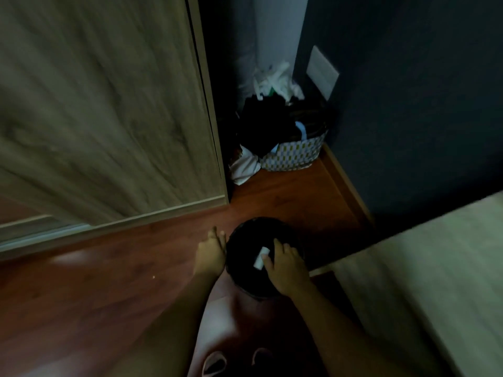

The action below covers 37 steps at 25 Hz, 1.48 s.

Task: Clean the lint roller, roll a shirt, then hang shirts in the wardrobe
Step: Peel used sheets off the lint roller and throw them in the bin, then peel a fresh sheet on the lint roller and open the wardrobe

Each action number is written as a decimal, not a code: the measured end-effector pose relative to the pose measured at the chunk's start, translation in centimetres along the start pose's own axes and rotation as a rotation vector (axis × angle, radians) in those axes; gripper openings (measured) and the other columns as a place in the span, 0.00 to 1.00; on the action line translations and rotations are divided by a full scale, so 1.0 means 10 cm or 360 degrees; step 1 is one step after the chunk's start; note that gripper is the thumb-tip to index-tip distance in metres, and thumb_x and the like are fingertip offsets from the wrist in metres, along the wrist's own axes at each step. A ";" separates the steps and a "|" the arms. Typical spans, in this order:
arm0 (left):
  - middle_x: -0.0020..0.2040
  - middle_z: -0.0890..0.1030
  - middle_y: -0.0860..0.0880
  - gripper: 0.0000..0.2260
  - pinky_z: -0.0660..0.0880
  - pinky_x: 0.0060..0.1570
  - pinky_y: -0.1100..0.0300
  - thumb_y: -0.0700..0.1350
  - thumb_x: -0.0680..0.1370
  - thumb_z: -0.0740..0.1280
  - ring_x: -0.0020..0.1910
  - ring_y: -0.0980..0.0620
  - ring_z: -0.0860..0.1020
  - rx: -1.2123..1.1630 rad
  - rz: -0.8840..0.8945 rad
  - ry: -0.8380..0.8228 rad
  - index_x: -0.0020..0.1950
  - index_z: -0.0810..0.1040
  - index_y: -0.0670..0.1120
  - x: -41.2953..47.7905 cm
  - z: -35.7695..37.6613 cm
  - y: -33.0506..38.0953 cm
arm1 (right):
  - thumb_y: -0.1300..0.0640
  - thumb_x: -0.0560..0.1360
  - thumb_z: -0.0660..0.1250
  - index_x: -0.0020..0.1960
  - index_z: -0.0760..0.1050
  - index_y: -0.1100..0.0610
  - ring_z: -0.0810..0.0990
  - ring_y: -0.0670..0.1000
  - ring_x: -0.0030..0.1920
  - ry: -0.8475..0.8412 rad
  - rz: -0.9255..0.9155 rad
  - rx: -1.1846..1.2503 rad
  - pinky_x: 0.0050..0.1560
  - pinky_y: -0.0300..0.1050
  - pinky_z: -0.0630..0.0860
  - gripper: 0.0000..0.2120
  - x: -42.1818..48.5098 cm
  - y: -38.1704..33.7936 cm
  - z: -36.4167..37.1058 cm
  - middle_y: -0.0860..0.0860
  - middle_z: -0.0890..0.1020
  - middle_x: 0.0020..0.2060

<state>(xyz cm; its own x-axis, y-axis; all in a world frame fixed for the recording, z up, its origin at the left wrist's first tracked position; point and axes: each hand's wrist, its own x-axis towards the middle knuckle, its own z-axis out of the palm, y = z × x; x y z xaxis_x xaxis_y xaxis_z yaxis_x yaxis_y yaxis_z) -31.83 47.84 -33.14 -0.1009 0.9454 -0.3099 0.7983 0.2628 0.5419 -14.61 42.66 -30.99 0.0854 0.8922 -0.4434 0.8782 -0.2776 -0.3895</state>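
A round black bin [245, 235] stands on the wooden floor below me. My right hand [285, 265] hovers over its opening and holds a small white lint roller [261, 257] at the fingertips. My left hand [211, 251] rests against the bin's left rim with its fingers spread and nothing in it. The wardrobe [109, 118] with a wood-grain sliding door fills the left side. The frame is dim and blurred.
A patterned laundry basket [294, 156] heaped with dark and white clothes sits in the corner behind the bin. A dark wall [408, 118] runs along the right. A pale bed edge [435, 268] lies at lower right. My slippered feet [215, 363] show at the bottom.
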 end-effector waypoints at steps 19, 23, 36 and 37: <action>0.61 0.77 0.36 0.18 0.70 0.54 0.50 0.47 0.81 0.56 0.59 0.35 0.75 0.0054 0.0774 -0.0025 0.67 0.70 0.40 -4.11 -1.50 1.06 | 0.47 0.80 0.51 0.70 0.62 0.59 0.67 0.58 0.66 0.0495 -0.0118 0.0073 0.66 0.52 0.65 0.23 -4.16 0.44 -1.15 0.58 0.71 0.65; 0.61 0.77 0.36 0.18 0.70 0.54 0.51 0.47 0.81 0.56 0.60 0.37 0.75 0.0007 0.0852 -0.0168 0.68 0.69 0.40 -4.83 -1.20 1.29 | 0.48 0.79 0.52 0.67 0.66 0.58 0.70 0.57 0.63 0.0573 0.0036 0.0043 0.64 0.52 0.68 0.21 -5.05 1.01 -1.12 0.57 0.73 0.62; 0.65 0.75 0.39 0.19 0.68 0.58 0.55 0.46 0.81 0.58 0.63 0.41 0.74 -0.0006 0.1237 -0.0338 0.71 0.65 0.42 -5.71 0.06 2.95 | 0.53 0.77 0.58 0.68 0.67 0.58 0.71 0.57 0.65 0.0625 0.0321 -0.0147 0.67 0.49 0.63 0.20 -5.76 3.12 -1.79 0.56 0.75 0.62; 0.67 0.74 0.40 0.19 0.69 0.59 0.55 0.46 0.80 0.58 0.64 0.41 0.73 0.0008 0.1258 -0.0310 0.71 0.66 0.42 -5.68 0.15 3.11 | 0.53 0.77 0.58 0.69 0.66 0.58 0.71 0.56 0.64 0.0559 0.0256 -0.0172 0.67 0.48 0.64 0.21 -5.70 3.24 -1.85 0.56 0.74 0.63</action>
<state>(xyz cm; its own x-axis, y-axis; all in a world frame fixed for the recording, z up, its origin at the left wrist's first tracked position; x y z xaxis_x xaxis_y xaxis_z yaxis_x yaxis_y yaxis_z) -0.38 2.06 0.13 0.5986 0.8004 0.0321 0.5930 -0.4697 0.6541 17.64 -10.59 -3.38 0.3650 0.9132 -0.1813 0.8834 -0.4012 -0.2420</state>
